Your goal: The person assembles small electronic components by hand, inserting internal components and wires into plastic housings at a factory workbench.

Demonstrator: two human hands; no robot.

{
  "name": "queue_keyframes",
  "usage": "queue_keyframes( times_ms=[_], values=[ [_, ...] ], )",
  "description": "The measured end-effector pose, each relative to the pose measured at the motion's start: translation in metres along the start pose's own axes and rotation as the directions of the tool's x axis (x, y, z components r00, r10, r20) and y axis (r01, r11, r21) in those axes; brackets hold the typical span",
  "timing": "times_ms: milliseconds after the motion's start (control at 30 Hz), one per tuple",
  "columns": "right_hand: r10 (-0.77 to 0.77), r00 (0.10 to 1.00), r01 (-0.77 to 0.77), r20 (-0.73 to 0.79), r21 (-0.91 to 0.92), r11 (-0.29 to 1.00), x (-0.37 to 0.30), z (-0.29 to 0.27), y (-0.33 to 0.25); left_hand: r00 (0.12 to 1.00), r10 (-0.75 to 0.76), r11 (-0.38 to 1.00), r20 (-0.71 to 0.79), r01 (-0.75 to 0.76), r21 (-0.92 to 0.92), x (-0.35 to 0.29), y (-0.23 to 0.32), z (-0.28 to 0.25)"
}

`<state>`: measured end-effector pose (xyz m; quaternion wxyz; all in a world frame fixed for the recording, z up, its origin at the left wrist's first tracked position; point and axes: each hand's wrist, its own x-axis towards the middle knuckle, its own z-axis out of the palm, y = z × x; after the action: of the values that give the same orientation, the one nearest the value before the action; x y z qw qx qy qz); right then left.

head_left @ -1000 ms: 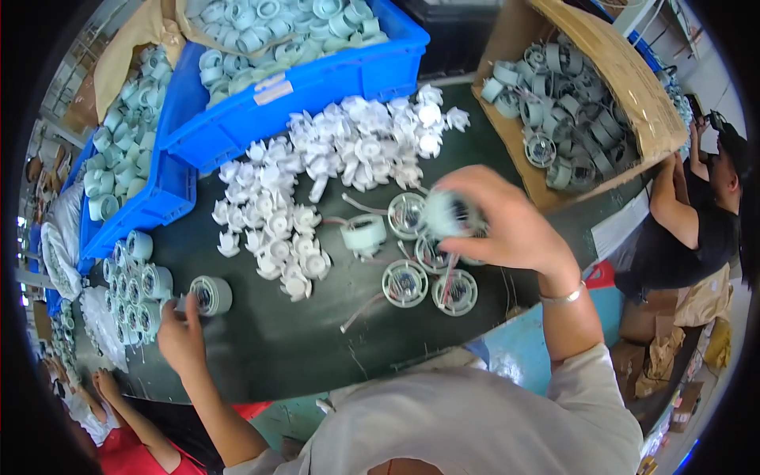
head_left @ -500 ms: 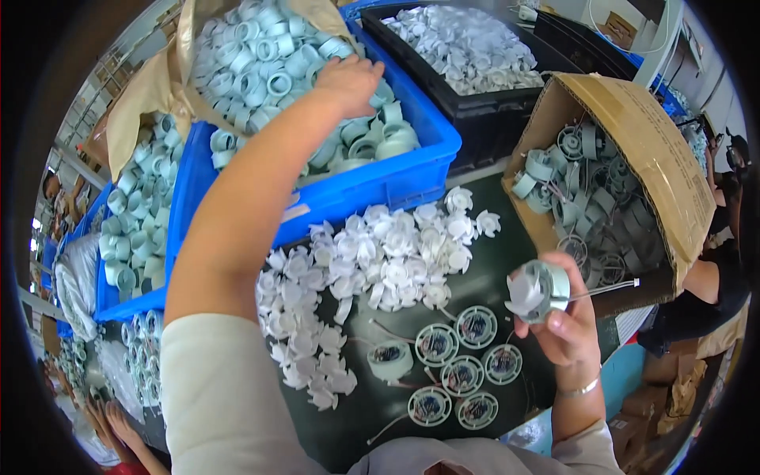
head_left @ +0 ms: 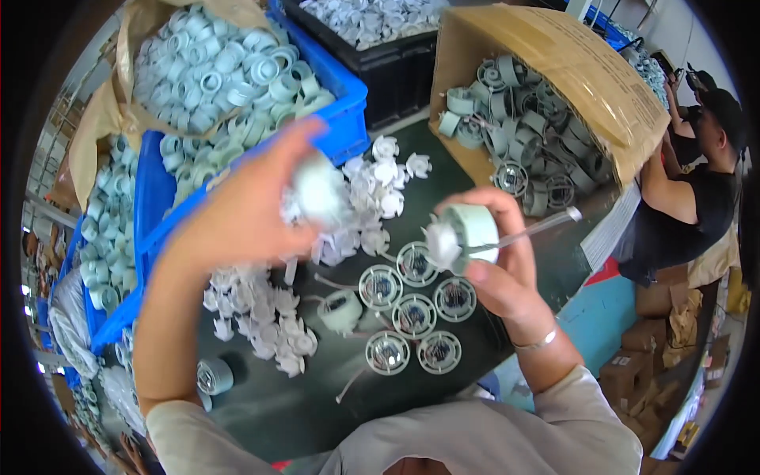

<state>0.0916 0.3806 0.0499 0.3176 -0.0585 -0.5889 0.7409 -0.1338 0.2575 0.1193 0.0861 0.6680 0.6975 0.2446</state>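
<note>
Step in hand, as judged: bringing a pale-green ring (head_left: 318,190) towards a motor housing (head_left: 478,227). Left hand (head_left: 245,207) grips the ring, motion-blurred, at the white impellers (head_left: 388,176); right hand (head_left: 507,265) pinches the housing between thumb and fingers above the tabletop (head_left: 277,419), a fitted impeller (head_left: 443,244) facing left. Next move probably calls for aligning ring and housing. Versus half a second ago: left hand out of the far blue bin (head_left: 346,127); right hand's hold unchanged

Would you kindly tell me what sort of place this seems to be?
It looks like a factory workshop for assembling small parts: there is a blue bin full of pale green rings, white bladed parts heaped on a table, and a carton of round housings.
</note>
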Motion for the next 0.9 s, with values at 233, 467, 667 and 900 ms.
queue_keyframes(
  times_ms=[233, 467, 667, 900],
  values=[
    [0.009, 0.973, -0.037, 0.232, 0.116, 0.992, -0.030, 0.055, 0.021, 0.941, -0.226, 0.884, -0.250, 0.091, -0.458, -0.087, 0.077, 0.088],
    [-0.083, 0.960, 0.115, 0.269, -0.104, 0.988, -0.053, 0.067, 0.009, 0.898, -0.119, 0.954, -0.424, -0.015, -0.300, -0.110, 0.097, 0.093],
    [-0.056, 0.959, 0.107, 0.278, -0.174, 0.979, -0.062, 0.071, -0.014, 0.869, 0.089, 0.989, -0.487, -0.137, -0.063, -0.115, 0.105, 0.091],
    [-0.001, 0.949, 0.089, 0.316, -0.264, 0.960, -0.067, 0.064, -0.031, 0.874, 0.169, 0.983, -0.456, -0.183, 0.014, -0.112, 0.115, 0.089]
  ],
)
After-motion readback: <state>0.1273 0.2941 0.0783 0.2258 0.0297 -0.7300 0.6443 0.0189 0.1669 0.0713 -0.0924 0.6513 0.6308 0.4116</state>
